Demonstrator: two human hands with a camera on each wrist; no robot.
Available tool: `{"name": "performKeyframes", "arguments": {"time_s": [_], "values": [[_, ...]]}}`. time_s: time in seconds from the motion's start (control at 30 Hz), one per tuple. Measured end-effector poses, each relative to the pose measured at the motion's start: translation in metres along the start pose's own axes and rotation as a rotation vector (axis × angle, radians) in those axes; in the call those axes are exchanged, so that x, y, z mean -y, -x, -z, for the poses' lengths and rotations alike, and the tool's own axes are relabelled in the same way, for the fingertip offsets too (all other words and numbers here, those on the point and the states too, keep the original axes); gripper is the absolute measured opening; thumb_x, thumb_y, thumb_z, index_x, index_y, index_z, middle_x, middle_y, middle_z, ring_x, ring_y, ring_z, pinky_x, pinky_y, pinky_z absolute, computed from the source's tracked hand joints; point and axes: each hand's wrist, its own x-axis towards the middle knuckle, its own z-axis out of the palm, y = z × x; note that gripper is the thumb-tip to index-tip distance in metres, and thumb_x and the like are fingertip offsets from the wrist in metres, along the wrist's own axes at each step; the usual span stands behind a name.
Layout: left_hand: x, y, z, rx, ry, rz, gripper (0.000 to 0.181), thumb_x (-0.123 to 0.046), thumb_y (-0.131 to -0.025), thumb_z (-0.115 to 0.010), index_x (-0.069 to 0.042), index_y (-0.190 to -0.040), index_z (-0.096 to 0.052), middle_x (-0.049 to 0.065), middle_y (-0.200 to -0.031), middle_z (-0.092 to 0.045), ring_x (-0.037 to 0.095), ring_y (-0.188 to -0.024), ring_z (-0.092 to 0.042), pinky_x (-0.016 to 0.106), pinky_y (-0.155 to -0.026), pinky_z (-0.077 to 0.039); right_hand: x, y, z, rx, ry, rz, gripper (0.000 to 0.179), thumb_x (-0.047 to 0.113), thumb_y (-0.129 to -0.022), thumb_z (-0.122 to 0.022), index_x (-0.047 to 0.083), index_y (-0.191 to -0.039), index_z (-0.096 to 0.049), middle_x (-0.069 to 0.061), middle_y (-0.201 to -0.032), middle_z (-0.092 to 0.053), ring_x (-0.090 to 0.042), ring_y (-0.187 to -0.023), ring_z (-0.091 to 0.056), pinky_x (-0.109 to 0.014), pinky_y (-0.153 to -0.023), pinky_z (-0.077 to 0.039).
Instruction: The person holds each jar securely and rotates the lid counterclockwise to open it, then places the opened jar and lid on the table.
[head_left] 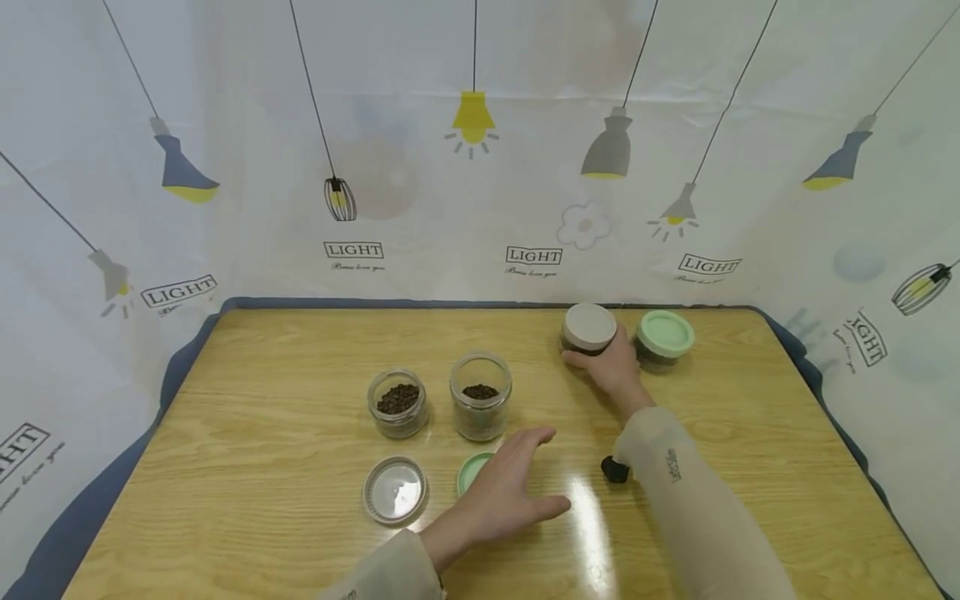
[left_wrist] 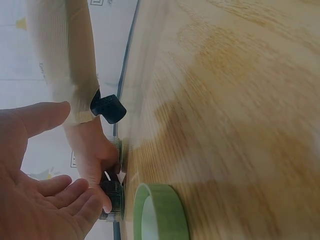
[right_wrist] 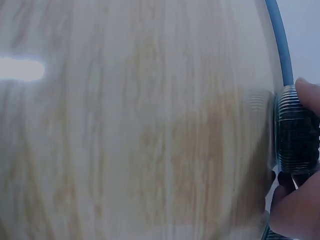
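Note:
At the back right of the table, my right hand [head_left: 618,367] grips a ridged glass jar [right_wrist: 298,137] with a pale grey lid [head_left: 590,325] and dark contents. Just right of it is a similar jar with a green lid [head_left: 666,335]. My left hand [head_left: 504,493] hovers near the front middle, fingers and thumb spread, holding nothing. Under it lies a loose green lid [left_wrist: 172,212], partly hidden by the hand in the head view. Two uncovered glass jars hold dark coffee beans: a short one [head_left: 397,423] and a taller one [head_left: 481,421].
A loose clear-centred lid [head_left: 394,492] lies in front of the short jar. The wooden table [head_left: 262,433] meets a printed curtain [head_left: 420,167] along its back and sides. A black wrist camera [head_left: 615,469] sticks out from my right sleeve.

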Motion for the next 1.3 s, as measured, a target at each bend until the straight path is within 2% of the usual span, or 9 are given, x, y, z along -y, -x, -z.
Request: {"name": "performKeyframes", "arguments": {"time_s": [0.17,0.4,0.8,0.93,1.07,1.3], "values": [[-0.001,0.0,0.0,-0.001,-0.02,-0.01,0.079,-0.042,-0.085,-0.07,-0.016,-0.15,-0.034,0.0,-0.151,-0.042,0.022,-0.139,-0.041,0.046,-0.112,-0.039,0.002,0.005,0.005,0.013,-0.005,0.008,0.105,0.036,-0.077,-0.082,0.005,-0.153,-0.016,-0.022,-0.151,-0.035,-0.041,-0.141,-0.032,-0.056,-0.117,-0.026],[0.0,-0.003,0.001,-0.001,-0.06,-0.008,0.079,-0.044,-0.085,-0.071,-0.017,-0.15,-0.035,0.0,-0.151,-0.042,0.022,-0.139,-0.04,0.045,-0.113,-0.038,0.004,0.017,0.014,0.04,-0.003,0.07,0.105,0.035,-0.077,-0.082,0.004,-0.152,-0.017,-0.023,-0.15,-0.035,-0.041,-0.14,-0.033,-0.056,-0.116,-0.027],[0.0,-0.006,0.005,0.067,-0.073,-0.01,0.075,-0.045,-0.086,-0.07,-0.016,-0.147,-0.039,0.002,-0.149,-0.045,0.023,-0.136,-0.045,0.045,-0.109,-0.042,0.002,0.035,0.03,0.117,-0.025,0.151,0.104,0.034,-0.077,-0.083,0.005,-0.153,-0.017,-0.022,-0.149,-0.037,-0.04,-0.138,-0.036,-0.057,-0.115,-0.029],[0.0,-0.006,0.006,0.094,-0.076,-0.012,0.075,-0.049,-0.086,-0.068,-0.015,-0.147,-0.04,0.002,-0.149,-0.045,0.024,-0.134,-0.046,0.046,-0.107,-0.044,-0.002,0.04,0.034,0.142,-0.048,0.168,0.106,0.037,-0.075,-0.084,0.008,-0.153,-0.017,-0.019,-0.15,-0.036,-0.038,-0.139,-0.036,-0.058,-0.115,-0.028],[-0.001,-0.006,0.007,0.101,-0.088,-0.018,0.075,-0.05,-0.086,-0.067,-0.014,-0.147,-0.04,0.003,-0.149,-0.045,0.024,-0.134,-0.046,0.046,-0.107,-0.044,-0.006,0.045,0.038,0.171,-0.064,0.174,0.106,0.037,-0.074,-0.085,0.011,-0.153,-0.019,-0.016,-0.15,-0.036,-0.036,-0.14,-0.035,-0.059,-0.115,-0.026],[-0.003,-0.007,0.006,0.094,-0.095,-0.004,0.076,-0.047,-0.086,-0.07,-0.016,-0.148,-0.038,0.003,-0.15,-0.043,0.025,-0.136,-0.045,0.047,-0.108,-0.043,-0.009,0.062,0.047,0.238,-0.06,0.233,0.103,0.035,-0.073,-0.086,0.01,-0.151,-0.024,-0.016,-0.147,-0.04,-0.037,-0.136,-0.04,-0.061,-0.113,-0.028]]}}
